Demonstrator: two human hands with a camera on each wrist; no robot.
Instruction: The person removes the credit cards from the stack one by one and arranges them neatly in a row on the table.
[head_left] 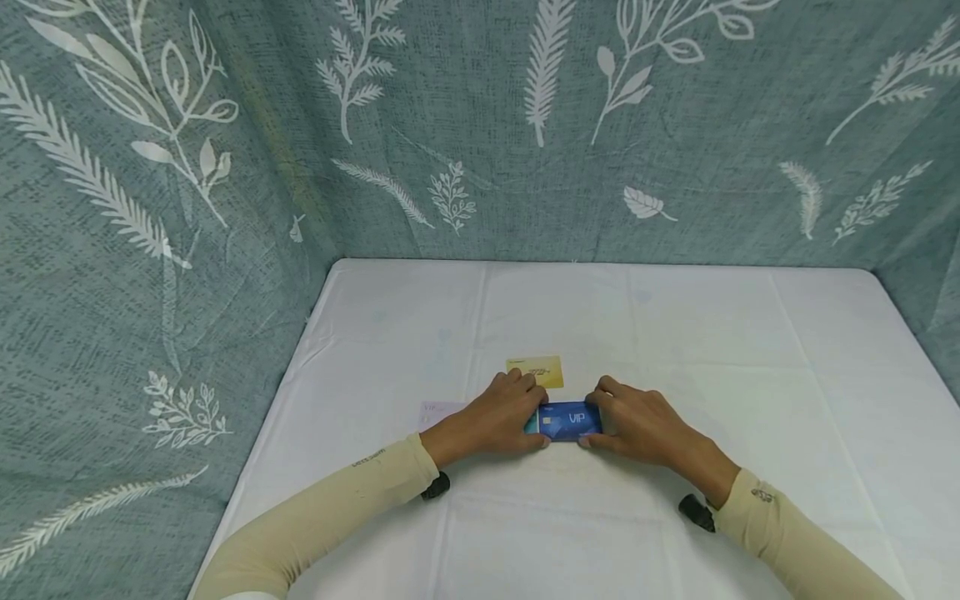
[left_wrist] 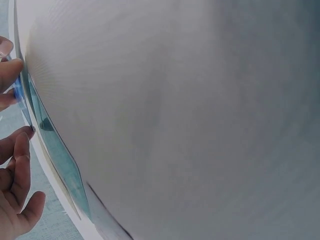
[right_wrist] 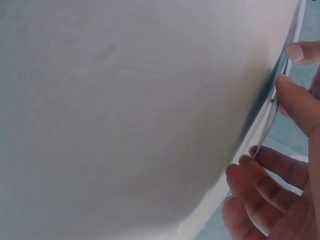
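Observation:
A blue card marked VIP (head_left: 572, 427) is held between both hands at the middle of the table. My left hand (head_left: 502, 414) grips its left end, thumb at the near edge and fingers at the far edge. The right hand (head_left: 641, 423) pinches the opposite end the same way. In the right wrist view, the curled fingers (right_wrist: 250, 187) stand at the thin card edge. A teal card (head_left: 532, 423) shows just left of the blue one, mostly hidden by the left hand; the left wrist view shows the teal card (left_wrist: 60, 155) lying on the cloth.
Beyond the left hand lies a yellow card (head_left: 550, 371), partly covered by the fingers. A pale lavender card (head_left: 437, 411) lies left of that hand, under the wrist. White cloth covers the table (head_left: 712, 333); a green leaf-patterned curtain (head_left: 480, 108) hangs behind it.

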